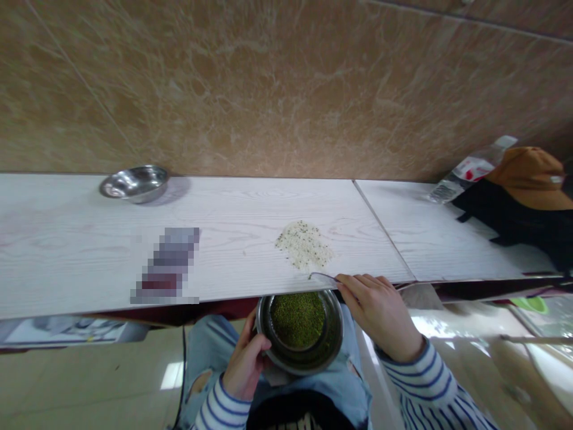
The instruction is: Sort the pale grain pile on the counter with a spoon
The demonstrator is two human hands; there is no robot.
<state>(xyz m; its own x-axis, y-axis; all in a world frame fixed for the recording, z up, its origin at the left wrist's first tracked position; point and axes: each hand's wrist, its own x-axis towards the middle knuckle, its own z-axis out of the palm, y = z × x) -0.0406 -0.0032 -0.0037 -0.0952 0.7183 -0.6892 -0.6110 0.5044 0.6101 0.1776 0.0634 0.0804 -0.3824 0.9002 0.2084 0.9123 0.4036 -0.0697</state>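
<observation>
My left hand (248, 358) grips the rim of a steel bowl (336, 334) held over my lap, below the table's front edge. Green mung beans (298, 319) fill much of the bowl's bottom, with some reddish specks among them. My right hand (378, 307) is closed around a thin metal spoon (323, 276), seen nearly edge-on at the table edge. A bit of green shows at the spoon's tip. Just beyond the tip, a flat heap of white rice grains (304, 246) mixed with some green beans lies on the white table (233, 263).
Against the wall at left stands another steel bowl (136, 184). A pixelated, blurred-out object (168, 266) lies nearer to me. At right are a plastic bottle (472, 170), an orange-brown cap (532, 176) and dark cloth (505, 218). A seam crosses the tabletop.
</observation>
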